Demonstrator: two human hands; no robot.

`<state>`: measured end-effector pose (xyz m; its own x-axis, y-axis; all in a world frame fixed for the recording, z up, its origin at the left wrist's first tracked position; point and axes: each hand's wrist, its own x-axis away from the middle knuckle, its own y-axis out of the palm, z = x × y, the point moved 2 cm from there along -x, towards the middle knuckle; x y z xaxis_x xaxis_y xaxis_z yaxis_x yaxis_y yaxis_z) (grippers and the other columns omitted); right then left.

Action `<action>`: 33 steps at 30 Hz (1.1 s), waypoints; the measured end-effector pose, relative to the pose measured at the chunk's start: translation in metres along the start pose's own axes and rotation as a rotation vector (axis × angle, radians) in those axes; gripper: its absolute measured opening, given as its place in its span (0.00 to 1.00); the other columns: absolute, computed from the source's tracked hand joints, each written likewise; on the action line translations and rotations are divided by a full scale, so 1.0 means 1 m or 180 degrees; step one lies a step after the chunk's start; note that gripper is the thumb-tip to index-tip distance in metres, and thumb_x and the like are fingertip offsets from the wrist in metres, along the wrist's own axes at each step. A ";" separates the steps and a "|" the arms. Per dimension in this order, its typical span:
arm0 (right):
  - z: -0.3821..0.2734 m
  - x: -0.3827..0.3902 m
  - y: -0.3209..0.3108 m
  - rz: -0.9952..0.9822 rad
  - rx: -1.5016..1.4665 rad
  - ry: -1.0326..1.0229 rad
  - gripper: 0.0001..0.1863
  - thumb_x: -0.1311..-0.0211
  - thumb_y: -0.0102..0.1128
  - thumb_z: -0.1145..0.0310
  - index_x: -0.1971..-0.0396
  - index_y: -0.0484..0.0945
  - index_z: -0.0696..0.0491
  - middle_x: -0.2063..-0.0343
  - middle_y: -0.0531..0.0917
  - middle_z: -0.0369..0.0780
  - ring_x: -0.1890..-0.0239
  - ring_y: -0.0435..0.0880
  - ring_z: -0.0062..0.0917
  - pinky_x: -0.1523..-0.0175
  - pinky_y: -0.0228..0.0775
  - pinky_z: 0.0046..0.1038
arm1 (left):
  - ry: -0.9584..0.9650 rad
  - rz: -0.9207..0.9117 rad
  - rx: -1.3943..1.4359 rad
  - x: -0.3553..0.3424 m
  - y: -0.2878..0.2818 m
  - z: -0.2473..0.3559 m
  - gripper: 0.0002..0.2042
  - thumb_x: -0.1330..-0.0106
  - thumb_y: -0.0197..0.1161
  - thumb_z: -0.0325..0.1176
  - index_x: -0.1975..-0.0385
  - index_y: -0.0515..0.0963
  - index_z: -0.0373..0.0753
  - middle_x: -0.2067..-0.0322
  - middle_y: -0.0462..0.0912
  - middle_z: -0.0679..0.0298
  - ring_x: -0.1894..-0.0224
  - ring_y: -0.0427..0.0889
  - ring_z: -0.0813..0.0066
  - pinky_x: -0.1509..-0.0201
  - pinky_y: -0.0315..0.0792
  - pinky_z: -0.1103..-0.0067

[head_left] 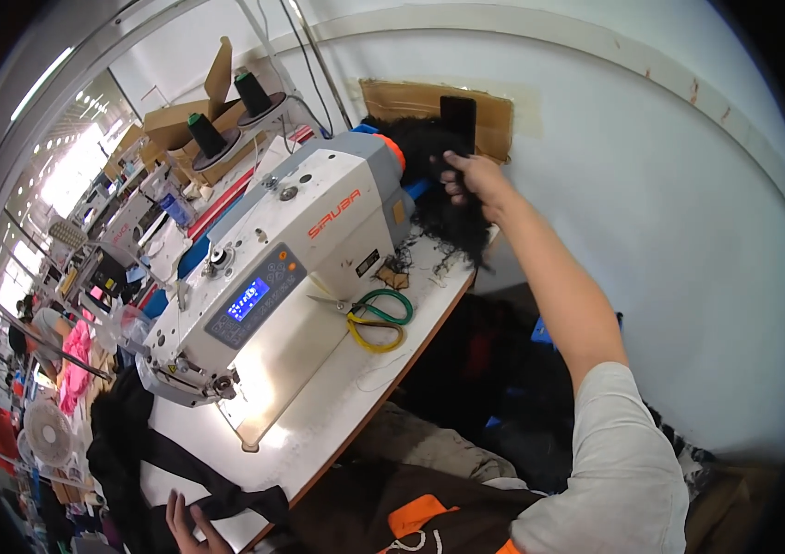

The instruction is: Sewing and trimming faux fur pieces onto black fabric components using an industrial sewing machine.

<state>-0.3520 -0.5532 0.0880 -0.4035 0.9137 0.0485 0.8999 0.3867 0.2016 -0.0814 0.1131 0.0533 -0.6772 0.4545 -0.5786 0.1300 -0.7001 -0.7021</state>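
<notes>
Beyond the machine [319, 222], we are holding our right hand [479, 178] at black fluff [452, 219], arm outstretched, fingers curled, grip unclear; our left hand [191, 534] is lying spread-fingered by black cloth [226, 501].

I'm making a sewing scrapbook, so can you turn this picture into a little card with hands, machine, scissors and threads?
Left hand: the left hand is by black fabric; touching is unclear
Right hand: the right hand has curled fingers at a fuzzy black heap; grip is unclear
Machine: pale sewing machine, blue screen lit
Scissors: scissors with green and yellow handles, beside the machine
Threads: two dark thread cones behind the machine
</notes>
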 end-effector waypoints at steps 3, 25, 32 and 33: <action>-0.018 0.069 0.022 -0.0499 -0.0477 0.0097 0.16 0.18 0.57 0.53 0.48 0.81 0.49 0.76 0.77 0.29 0.76 0.74 0.15 0.74 0.67 0.22 | -0.0537 -0.0329 0.1671 0.004 0.042 0.073 0.15 0.17 0.54 0.29 0.38 0.78 0.29 0.49 0.87 0.53 0.47 0.85 0.67 0.38 0.76 0.72; 0.163 0.363 0.152 -0.2460 0.0721 -0.0023 0.24 0.23 0.65 0.61 0.37 0.76 0.63 0.46 0.86 0.45 0.44 0.84 0.24 0.37 0.76 0.29 | -0.1427 -0.0716 0.2926 0.073 0.132 0.144 0.14 0.17 0.56 0.31 0.40 0.73 0.30 0.50 0.85 0.55 0.52 0.82 0.72 0.45 0.77 0.75; 0.184 0.357 0.181 -0.1922 0.0057 0.0500 0.12 0.22 0.61 0.69 0.50 0.84 0.62 0.58 0.88 0.32 0.56 0.80 0.13 0.50 0.74 0.21 | -0.1128 -0.0488 0.2244 0.097 0.124 0.140 0.13 0.23 0.58 0.22 0.42 0.72 0.29 0.58 0.88 0.49 0.55 0.89 0.63 0.50 0.80 0.72; 0.189 0.356 0.179 -0.1904 0.0078 0.0503 0.12 0.22 0.61 0.69 0.50 0.84 0.62 0.58 0.88 0.32 0.56 0.80 0.13 0.50 0.74 0.21 | -0.0981 -0.0631 0.2133 0.100 0.124 0.137 0.14 0.24 0.59 0.21 0.42 0.72 0.29 0.57 0.87 0.48 0.55 0.89 0.60 0.50 0.80 0.71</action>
<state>-0.3035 -0.1356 -0.0432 -0.8572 0.5089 0.0788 0.5130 0.8307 0.2163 -0.2321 -0.0039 -0.0344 -0.8263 0.5012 -0.2569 -0.4158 -0.8505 -0.3220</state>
